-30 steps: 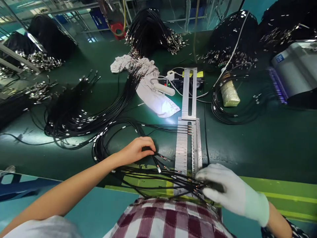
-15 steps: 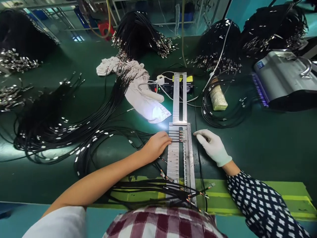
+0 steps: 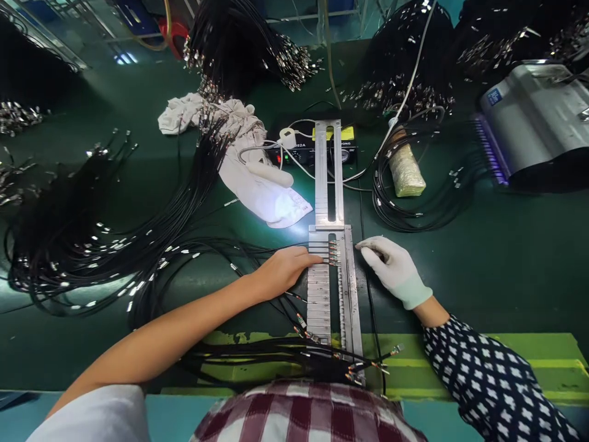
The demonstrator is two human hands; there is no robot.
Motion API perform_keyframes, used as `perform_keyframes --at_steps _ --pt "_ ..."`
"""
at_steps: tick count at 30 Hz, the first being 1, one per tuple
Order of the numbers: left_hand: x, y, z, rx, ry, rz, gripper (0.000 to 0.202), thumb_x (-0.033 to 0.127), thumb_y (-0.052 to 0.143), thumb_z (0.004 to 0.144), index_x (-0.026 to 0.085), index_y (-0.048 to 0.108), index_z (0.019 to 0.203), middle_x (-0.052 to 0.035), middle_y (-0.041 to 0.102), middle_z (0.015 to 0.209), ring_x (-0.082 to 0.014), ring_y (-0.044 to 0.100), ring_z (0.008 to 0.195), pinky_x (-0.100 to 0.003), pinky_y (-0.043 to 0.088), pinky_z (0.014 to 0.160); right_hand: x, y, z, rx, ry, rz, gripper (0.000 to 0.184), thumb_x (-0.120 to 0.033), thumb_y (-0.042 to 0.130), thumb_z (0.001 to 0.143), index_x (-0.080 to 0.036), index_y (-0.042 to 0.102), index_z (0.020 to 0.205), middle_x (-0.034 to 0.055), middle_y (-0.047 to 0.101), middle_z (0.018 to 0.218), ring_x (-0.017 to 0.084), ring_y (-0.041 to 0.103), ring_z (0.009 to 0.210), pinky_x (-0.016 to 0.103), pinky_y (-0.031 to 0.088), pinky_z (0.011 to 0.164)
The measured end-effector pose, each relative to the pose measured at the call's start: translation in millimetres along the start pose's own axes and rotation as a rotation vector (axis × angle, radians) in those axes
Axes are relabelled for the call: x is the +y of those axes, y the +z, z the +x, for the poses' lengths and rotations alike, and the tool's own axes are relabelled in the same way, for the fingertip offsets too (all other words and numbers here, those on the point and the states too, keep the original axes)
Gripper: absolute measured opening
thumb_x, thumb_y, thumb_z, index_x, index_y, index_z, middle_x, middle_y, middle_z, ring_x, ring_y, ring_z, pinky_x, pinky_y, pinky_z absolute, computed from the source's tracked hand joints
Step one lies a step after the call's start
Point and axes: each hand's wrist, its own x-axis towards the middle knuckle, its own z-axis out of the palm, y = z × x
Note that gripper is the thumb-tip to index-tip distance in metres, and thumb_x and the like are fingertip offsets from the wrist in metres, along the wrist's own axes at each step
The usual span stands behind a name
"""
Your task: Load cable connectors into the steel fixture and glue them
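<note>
Across a slotted metal fixture, several black cables lie side by side with their stripped ends over its central gap. My bare left hand is at the fixture's left edge, fingertips closed on the lowest black cable of that row. Just right of the fixture's rail hovers my right hand in a white glove. Its thumb and forefinger are drawn together; whether something small sits between them is hidden. Below, a bundle of black cables crosses the fixture's near end.
A lit white lamp rests on a pale cloth beyond my left hand. Behind the fixture is a black control box. Cable heaps spread left; a grey machine and a wrapped block stand right.
The view has shifted slightly. My left fingertips have moved further right onto the fixture, along the lowest cable. My right hand stays beside the rail in much the same pose.
</note>
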Motion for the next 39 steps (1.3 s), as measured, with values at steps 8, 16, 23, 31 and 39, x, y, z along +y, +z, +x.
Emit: perform_keyframes --at_steps 8,16,23,31,39 --pt "0 8.3 -3 0.026 0.073 0.142 0.035 0.016 0.029 0.104 0.013 0.060 0.121 -0.0063 0.063 0.088 -0.0156 0.060 0.078 -0.026 0.052 0.071 -1 0 0 -0.006 0.013 -0.009 0.018 -0.033 0.053 0.097 -0.025 0.069 0.096 0.0041 0.072 0.097 0.023 0.066 0.092 0.039 0.052 0.085" --pt "6 14.6 -17 0.067 -0.016 0.322 0.034 0.021 0.032 0.104 0.019 0.063 0.117 -0.0079 0.060 0.100 -0.0198 0.053 0.092 -0.033 0.046 0.081 0 1 0 0.000 0.009 -0.006 0.018 -0.033 0.053 0.097 -0.025 0.069 0.095 0.0033 0.072 0.097 0.022 0.067 0.091 0.037 0.052 0.085" --pt "5 20.9 -35 0.034 -0.037 0.265 0.043 0.013 0.029 0.102 0.019 0.055 0.137 -0.0085 0.061 0.099 -0.0194 0.052 0.087 -0.033 0.042 0.077 -2 0 3 0.004 0.028 -0.048 0.021 -0.034 0.052 0.096 -0.024 0.070 0.095 0.0050 0.073 0.096 0.024 0.067 0.090 0.039 0.053 0.084" --pt "25 -13.0 -58 -0.103 -0.114 0.051 0.021 0.033 0.048 0.102 0.019 0.062 0.108 -0.0060 0.063 0.100 -0.0190 0.056 0.097 -0.033 0.039 0.086 -6 0 -18 -0.005 -0.019 -0.041 0.021 -0.036 0.053 0.096 -0.024 0.069 0.095 0.0061 0.073 0.099 0.024 0.067 0.094 0.041 0.053 0.088" --pt "0 -31.3 -83 0.058 -0.099 0.371 0.020 0.024 0.047 0.101 0.018 0.065 0.098 -0.0073 0.065 0.099 -0.0210 0.056 0.099 -0.037 0.040 0.088 -5 0 -18 0.002 -0.016 -0.047 0.023 -0.038 0.052 0.096 -0.024 0.069 0.094 0.0061 0.073 0.097 0.024 0.068 0.092 0.041 0.054 0.087"
